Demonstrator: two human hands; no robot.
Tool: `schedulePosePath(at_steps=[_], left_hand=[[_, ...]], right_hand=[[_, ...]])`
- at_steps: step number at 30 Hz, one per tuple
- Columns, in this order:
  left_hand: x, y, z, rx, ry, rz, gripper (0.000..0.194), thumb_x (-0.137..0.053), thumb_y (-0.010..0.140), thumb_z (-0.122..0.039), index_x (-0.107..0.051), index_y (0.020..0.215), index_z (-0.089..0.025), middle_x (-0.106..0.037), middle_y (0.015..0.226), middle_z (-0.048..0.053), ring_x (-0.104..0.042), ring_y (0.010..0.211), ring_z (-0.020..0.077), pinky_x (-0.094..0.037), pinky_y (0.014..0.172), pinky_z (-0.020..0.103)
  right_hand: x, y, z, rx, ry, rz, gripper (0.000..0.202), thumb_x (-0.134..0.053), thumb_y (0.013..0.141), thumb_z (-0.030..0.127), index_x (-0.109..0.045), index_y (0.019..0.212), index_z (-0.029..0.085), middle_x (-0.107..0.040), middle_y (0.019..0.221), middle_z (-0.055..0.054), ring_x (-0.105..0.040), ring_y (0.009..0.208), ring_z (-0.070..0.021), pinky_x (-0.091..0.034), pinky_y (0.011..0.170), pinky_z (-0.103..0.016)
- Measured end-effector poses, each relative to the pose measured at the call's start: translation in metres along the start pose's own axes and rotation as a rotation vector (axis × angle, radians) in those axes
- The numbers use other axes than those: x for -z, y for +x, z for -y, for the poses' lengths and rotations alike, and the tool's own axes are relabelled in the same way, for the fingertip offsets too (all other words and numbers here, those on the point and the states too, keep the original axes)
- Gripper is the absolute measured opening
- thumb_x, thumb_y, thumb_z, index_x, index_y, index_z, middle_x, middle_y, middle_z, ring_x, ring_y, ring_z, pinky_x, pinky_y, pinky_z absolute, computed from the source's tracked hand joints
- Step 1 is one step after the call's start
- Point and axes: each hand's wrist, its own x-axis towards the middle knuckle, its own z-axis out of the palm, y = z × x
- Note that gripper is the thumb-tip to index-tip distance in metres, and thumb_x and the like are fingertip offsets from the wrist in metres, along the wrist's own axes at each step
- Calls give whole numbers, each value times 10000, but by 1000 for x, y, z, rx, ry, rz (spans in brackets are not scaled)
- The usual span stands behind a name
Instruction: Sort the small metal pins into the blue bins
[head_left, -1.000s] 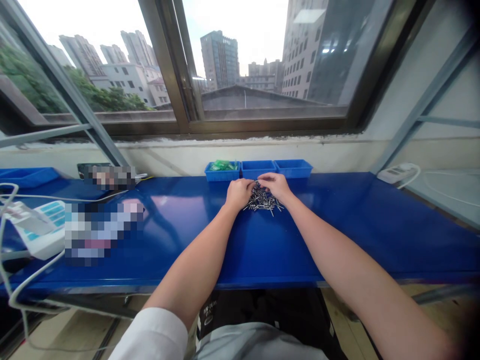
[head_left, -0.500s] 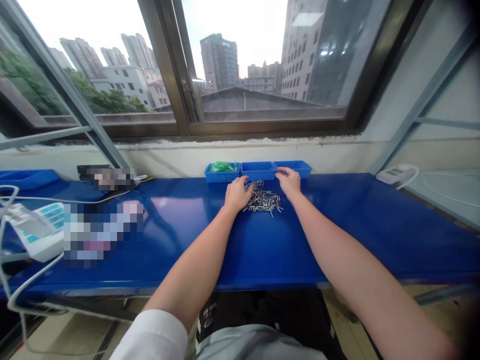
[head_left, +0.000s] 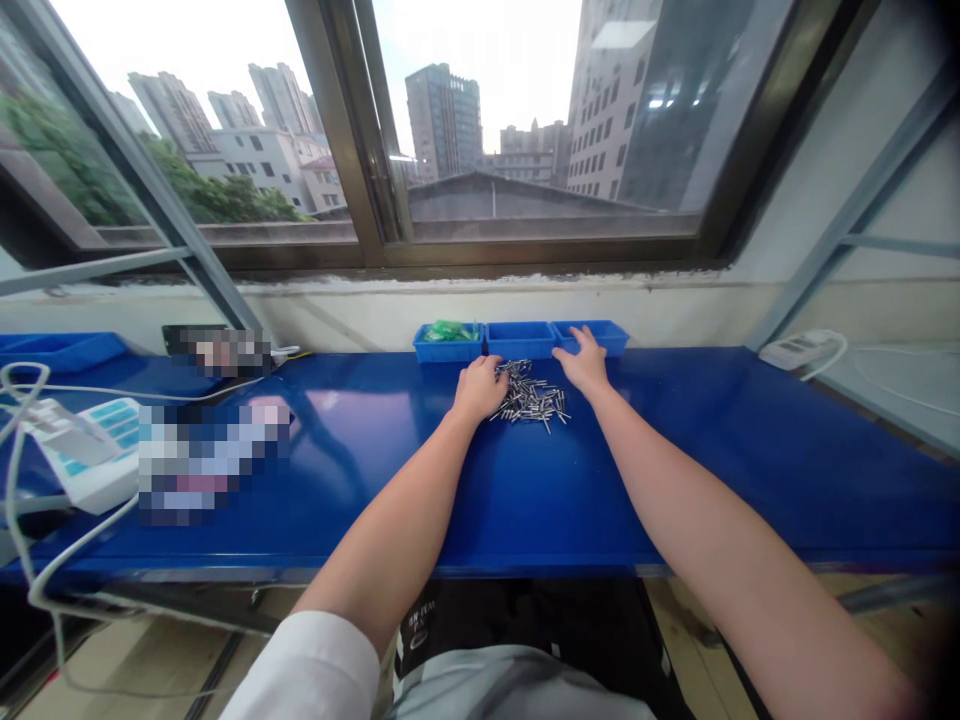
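A loose pile of short, thin metal pins [head_left: 534, 398] lies on the blue table [head_left: 540, 500]. At the pile's left edge rests my left hand [head_left: 478, 390], its fingers loosely bent and apart, touching or just above the pins; no held pin shows. My right hand [head_left: 585, 362] is beyond the pile to the right, before the right blue bin [head_left: 611, 342]. Its fingers are spread, with nothing visible between them. The middle blue bin [head_left: 519, 340] stands behind the pile. In the left blue bin [head_left: 448, 352] lie green plastic pieces [head_left: 450, 331].
Left on the table are a white device with blue keys [head_left: 94, 450], a loose white cable [head_left: 82, 600] and a blurred-out item [head_left: 217, 465]. Another blue tray [head_left: 64, 350] sits at the far left. A white box with a cable [head_left: 802, 348] is at the right, by the metal frame.
My right hand has gone from closed fingertips, with something thin at them near the right bin, to spread fingers. My left hand stays at the pile. The view has shifted slightly.
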Motion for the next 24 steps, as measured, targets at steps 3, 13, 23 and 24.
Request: schedulePosePath(at_steps=[3,13,23,24], left_hand=[[-1,0,0,22,48,54,378,-446,878,-338,-562,1199,-174,-605,1179,105,-561,1094,239,-423,944,352],[-7,0,3,29,138,292,518,-325,913,-472,-517,1271,-151,-478,1367,144,-401,1293,274,-321,1045,384],[-2,-3,-2,4,114,285,395,-338,924,-380,-583,1199,-236,-582,1272,68,-559,1125,246,-436,925,341],[-1,-3,-2,1,112,278,381,-347,922,-369,-596,1183,-246,-597,1251,59,-576,1097,242,-445,910,337]], right_hand=[[-4,-6,5,145,-84,47,358,-583,747,263,-655,1078,149,-601,1190,-120,-488,1159,-249,-320,1025,-405],[-20,-27,17,224,-280,420,280,-603,779,395,-717,940,195,-684,1005,-76,-607,946,-195,-428,855,-262],[-22,-25,17,255,-278,449,162,-581,793,317,-708,813,219,-710,878,-34,-620,856,-178,-429,759,-252],[-23,-25,16,251,-275,452,155,-583,793,311,-706,807,218,-709,876,-34,-620,854,-179,-427,755,-253]])
